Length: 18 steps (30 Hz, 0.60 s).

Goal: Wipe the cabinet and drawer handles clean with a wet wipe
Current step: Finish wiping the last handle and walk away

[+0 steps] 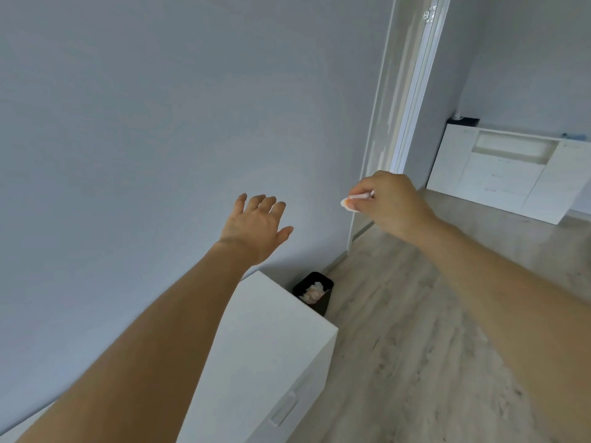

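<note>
Since the right hand (388, 203) only pinches the wet wipe (350, 202) by an edge, held high above the black bin (315, 292), and the left hand (257, 227) is spread empty, a release could drift onto the floor (415, 330).

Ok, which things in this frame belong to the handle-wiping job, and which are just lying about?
Part of the job:
- wet wipe, pinched in the right hand
- left hand, open, holding nothing
- white cabinet with its drawer handle
- far white cabinet unit; its handles are too small to make out

Just lying about:
- black bin holding crumpled wipes
- door frame
</note>
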{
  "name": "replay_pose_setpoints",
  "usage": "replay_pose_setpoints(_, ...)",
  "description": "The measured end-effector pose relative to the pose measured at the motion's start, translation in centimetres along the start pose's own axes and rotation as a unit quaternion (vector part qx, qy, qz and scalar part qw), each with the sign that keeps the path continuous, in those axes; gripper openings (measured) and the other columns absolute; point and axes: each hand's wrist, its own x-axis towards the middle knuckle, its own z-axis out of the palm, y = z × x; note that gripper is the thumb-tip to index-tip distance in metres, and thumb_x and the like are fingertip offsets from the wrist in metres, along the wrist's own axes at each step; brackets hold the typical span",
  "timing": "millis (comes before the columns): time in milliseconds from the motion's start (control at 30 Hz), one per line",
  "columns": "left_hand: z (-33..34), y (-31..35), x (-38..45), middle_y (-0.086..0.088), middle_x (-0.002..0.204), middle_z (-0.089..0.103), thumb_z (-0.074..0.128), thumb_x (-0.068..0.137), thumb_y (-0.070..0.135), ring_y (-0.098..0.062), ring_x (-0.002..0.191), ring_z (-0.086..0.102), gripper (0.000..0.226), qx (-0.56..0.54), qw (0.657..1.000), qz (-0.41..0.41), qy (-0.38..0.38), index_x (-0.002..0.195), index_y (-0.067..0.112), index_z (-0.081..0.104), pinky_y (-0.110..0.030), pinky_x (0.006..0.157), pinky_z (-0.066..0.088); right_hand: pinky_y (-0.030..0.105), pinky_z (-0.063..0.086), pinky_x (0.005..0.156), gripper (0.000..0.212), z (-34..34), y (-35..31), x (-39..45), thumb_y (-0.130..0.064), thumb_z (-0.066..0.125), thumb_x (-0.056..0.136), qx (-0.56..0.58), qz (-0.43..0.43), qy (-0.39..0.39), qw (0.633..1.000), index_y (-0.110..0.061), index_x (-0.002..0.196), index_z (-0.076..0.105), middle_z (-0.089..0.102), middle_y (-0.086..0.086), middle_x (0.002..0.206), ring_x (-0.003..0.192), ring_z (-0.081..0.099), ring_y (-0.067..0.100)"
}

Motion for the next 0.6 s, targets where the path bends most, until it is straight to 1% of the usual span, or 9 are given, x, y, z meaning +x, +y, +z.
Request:
replay_pose_setpoints(100,2.2,2.9,6.4,-0.003,0.157,0.02,0.022,0.102,0.048,-0.021,0.145,0.012,0.058,-0.008,0.999,-0.022,-0.024,0.15,0.017,0.018,-0.042,0.117,0.003,0.029,0.045,0.083,0.022,0.7,6.6,5.2,-0.029,0.068,0.087,0.011,-0.008,-0.016,1.0,-0.014,0.103,0.07,0.061,0.002,0.099,0.094,0.058,0.017)
replay_pose_setpoints(200,4.0,4.7,12.3,-0.002,0.157,0.02,0.022,0.102,0.049,-0.02,0.145,0.012,0.058,-0.013,0.998,-0.051,-0.024,0.15,0.017,0.018,-0.041,0.118,0.002,0.028,0.045,0.086,0.029,1.7,12.0,10.9,-0.029,0.068,0.087,0.019,-0.02,-0.038,0.999,-0.013,0.111,0.068,0.062,0.005,0.106,0.098,0.058,0.018)
replay_pose_setpoints(300,6.0,5.4,16.9,-0.001,0.157,0.019,0.022,0.102,0.049,-0.019,0.145,0.011,0.058,-0.008,0.997,-0.066,-0.047,0.15,0.018,0.017,-0.04,0.118,0.002,0.025,0.045,0.087,0.032,3.9,16.0,16.1,-0.03,0.069,0.085,0.057,-0.015,-0.059,0.996,-0.014,0.113,0.066,0.063,0.004,0.107,0.099,0.059,0.016)
replay_pose_setpoints(433,10.0,4.8,22.2,0.0,0.156,0.02,0.023,0.102,0.049,-0.019,0.144,0.012,0.057,-0.01,0.99,-0.118,-0.075,0.15,0.018,0.019,-0.04,0.118,0.003,0.027,0.047,0.088,0.032,8.6,20.5,21.9,-0.031,0.07,0.085,0.086,-0.031,-0.106,0.99,-0.013,0.112,0.067,0.063,0.003,0.106,0.097,0.06,0.016)
replay_pose_setpoints(500,12.6,4.6,24.7,0.0,0.156,0.021,0.024,0.101,0.049,-0.019,0.144,0.013,0.057,-0.013,0.987,-0.134,-0.085,0.15,0.018,0.02,-0.04,0.117,0.003,0.028,0.048,0.087,0.03,11.1,22.8,24.5,-0.03,0.071,0.084,0.094,-0.035,-0.124,0.987,-0.012,0.108,0.068,0.063,0.002,0.102,0.095,0.06,0.016)
replay_pose_setpoints(600,17.5,4.7,29.1,0.0,0.155,0.022,0.023,0.101,0.049,-0.019,0.144,0.013,0.057,-0.033,0.983,-0.149,-0.104,0.149,0.018,0.02,-0.04,0.117,0.004,0.027,0.047,0.078,0.022,15.0,26.7,28.0,-0.027,0.072,0.084,0.092,-0.036,-0.143,0.985,-0.01,0.097,0.071,0.058,-0.012,0.08,0.087,0.061,0.016)
